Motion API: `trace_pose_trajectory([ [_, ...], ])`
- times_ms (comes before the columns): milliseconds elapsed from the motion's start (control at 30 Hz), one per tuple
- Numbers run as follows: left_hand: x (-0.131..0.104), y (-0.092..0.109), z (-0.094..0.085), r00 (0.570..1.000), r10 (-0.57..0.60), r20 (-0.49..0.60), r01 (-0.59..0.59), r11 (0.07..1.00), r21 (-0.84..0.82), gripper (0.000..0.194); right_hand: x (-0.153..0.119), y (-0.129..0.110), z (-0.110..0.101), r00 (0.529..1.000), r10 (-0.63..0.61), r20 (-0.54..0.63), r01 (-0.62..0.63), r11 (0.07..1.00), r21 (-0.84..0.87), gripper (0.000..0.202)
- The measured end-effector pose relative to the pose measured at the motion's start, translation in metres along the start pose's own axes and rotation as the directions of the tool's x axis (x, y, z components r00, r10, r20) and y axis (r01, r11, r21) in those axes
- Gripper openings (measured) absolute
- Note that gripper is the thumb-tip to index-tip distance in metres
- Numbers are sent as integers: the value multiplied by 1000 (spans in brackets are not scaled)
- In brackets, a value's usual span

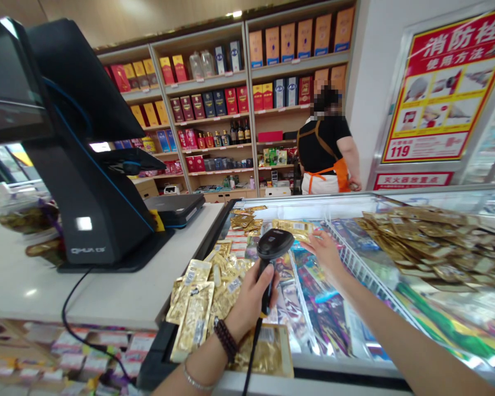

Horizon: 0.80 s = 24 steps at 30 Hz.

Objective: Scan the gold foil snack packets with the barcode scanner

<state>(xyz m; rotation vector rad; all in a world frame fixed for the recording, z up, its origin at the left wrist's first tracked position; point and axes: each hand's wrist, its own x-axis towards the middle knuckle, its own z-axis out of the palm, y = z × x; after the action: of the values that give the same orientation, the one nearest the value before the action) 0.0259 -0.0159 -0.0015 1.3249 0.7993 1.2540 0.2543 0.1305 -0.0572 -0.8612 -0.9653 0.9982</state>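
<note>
My left hand [247, 294] is wrapped round the handle of a black barcode scanner [274, 243], its head tilted up over the glass and a cable trailing down. In my right hand [326, 252] the fingers pinch the near right end of a gold foil packet [291, 226], whose barcode faces up beyond the scanner. Several gold foil packets [196, 316] lie heaped beside my left hand. To the right of my right arm, a larger pile of gold packets [429, 242] rests on the glass.
Under the glass of the display freezer [365, 201] are wire baskets [367, 275] with colourful packages. A black checkout terminal [103, 220] stands on the white counter [124, 297] at left. Beyond the freezer, a person in an orange apron [324, 143] stands near shelves of boxes [214, 104].
</note>
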Motion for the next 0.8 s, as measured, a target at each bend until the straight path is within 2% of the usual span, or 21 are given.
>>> trace_pose_trajectory([
  [167, 0, 0, 0, 1000, -1, -12, 1, 1000, -5, 67, -1, 2, -1, 1000, 3, -16, -3, 1000, 15, 59],
  [300, 2, -2, -1, 1000, -6, -21, 5, 1000, -16, 67, 4, 6, -6, 998, 27, -60, -25, 999, 40, 45],
  [400, 3, -3, -1, 999, 5, -48, -5, 1000, 1, 66, 16, 1, -19, 993, 37, -116, -28, 996, 83, 34],
  [500, 2, -2, -1, 997, 4, -77, -2, 1000, 25, 66, 33, -15, -44, 983, 17, -184, 5, 993, 122, 26],
  [633, 1, -1, -1, 994, -30, -103, 33, 999, 33, 67, 50, -53, -96, 953, -25, -303, 65, 990, 122, 21],
  [800, 2, -3, -3, 992, -31, -126, 37, 998, 45, 69, 71, -106, -163, 856, -70, -513, 126, 989, 75, 12],
])
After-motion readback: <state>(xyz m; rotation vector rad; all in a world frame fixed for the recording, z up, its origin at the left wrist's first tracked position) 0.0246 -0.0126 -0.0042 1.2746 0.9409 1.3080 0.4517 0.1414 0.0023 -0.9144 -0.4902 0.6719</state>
